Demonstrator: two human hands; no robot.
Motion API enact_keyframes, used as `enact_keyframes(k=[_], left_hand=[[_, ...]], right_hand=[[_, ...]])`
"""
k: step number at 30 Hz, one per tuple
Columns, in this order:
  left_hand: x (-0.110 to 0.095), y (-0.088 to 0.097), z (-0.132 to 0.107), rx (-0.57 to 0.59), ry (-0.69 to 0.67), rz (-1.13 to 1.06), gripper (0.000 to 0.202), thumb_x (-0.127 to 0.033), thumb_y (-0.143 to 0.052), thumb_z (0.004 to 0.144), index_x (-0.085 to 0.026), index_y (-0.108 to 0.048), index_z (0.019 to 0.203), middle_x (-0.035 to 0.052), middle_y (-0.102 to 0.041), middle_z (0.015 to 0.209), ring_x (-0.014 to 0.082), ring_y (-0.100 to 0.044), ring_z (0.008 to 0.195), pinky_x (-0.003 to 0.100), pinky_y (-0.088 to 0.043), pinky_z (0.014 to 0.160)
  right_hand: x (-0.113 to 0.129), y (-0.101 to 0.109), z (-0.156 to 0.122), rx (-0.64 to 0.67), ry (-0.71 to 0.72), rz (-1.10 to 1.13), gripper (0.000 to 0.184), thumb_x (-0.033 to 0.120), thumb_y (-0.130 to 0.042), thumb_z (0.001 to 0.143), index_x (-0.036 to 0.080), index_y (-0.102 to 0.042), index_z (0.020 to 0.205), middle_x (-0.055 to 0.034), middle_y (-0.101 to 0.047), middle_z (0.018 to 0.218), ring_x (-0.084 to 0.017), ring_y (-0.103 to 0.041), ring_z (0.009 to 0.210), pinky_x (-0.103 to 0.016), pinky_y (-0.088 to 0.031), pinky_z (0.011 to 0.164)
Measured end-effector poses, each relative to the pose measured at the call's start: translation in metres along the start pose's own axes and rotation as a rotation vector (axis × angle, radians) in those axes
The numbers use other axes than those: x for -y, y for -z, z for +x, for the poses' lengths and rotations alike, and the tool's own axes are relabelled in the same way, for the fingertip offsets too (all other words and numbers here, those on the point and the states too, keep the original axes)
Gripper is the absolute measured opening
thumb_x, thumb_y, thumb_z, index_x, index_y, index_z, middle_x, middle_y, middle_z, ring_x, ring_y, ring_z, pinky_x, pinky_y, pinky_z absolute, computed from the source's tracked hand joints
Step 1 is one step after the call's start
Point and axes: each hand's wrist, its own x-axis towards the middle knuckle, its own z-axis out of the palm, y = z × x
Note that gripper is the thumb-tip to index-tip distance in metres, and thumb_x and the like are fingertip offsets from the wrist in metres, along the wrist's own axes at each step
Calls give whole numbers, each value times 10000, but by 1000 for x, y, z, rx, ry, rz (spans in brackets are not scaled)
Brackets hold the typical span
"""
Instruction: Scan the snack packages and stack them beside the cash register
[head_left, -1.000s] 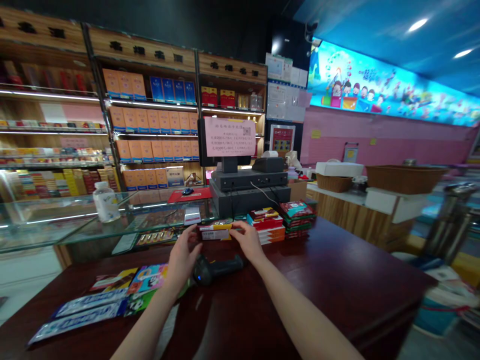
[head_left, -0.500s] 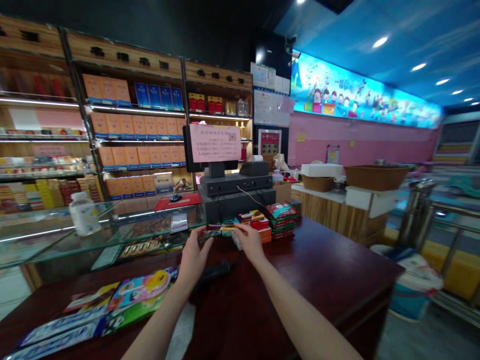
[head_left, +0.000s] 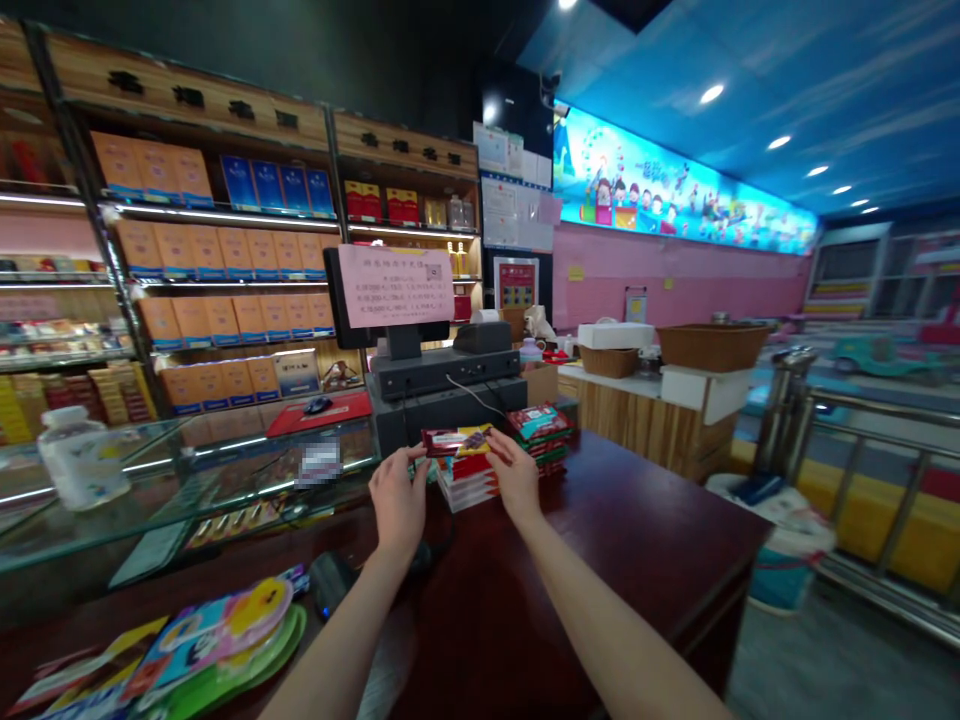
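A dark red and yellow snack packet [head_left: 456,441] is held level between my two hands, its printed face turned toward me. My left hand [head_left: 399,500] pinches its left end with thumb and fingers. At the other end, my right hand [head_left: 514,482] grips the packet's right edge. Directly below is a stack of red and white packets [head_left: 469,488], partly covered by the held one; whether they touch I cannot tell. Beside my right hand rises a pile of red and green packets [head_left: 541,425].
Behind my hands stands a dark cash register [head_left: 450,375] with a pink sign [head_left: 397,285]. Colourful flat packages [head_left: 202,645] lie at lower left, near a black handheld scanner [head_left: 332,583]. A glass display counter [head_left: 247,460] borders the left side, with a white bottle [head_left: 81,460] on it.
The packet has tipped from nearly edge-on to showing its face, and now sits over the red and white stack. My view has swung right, so the surroundings shift left.
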Motion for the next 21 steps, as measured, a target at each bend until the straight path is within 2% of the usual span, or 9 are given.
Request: enact_keyframes(k=[7,14,21], left_hand=[[-6,-32,13,27,8,57,125,-244,-576,902,-246,-645,1006,53,-730,1138,279,-603,1194,490,-385,1053],[-2,-64,22,63,50,59,126,-230,-570,900,-237,-645,1001,64,-730,1136,273,-614,1187,499,-369,1084],[7,-82,20,93,50,48,115,-232,-538,921,-235,-627,994,60,-731,1137,256,-604,1215,490,-365,1100]], right_hand=[[-10,18,27,3,9,-111,456,225,-608,806,171,-675,1253,-129,-740,1206,-263,-689,1161,-453,-495,1068],[-25,25,50,47,35,-205,495,157,-498,849,177,-619,1328,-128,-679,1322,-223,-642,1238,-423,-455,1111],[-36,30,60,107,51,-283,561,110,-483,827,186,-591,1372,-115,-654,1361,-212,-619,1268,-420,-413,1149]])
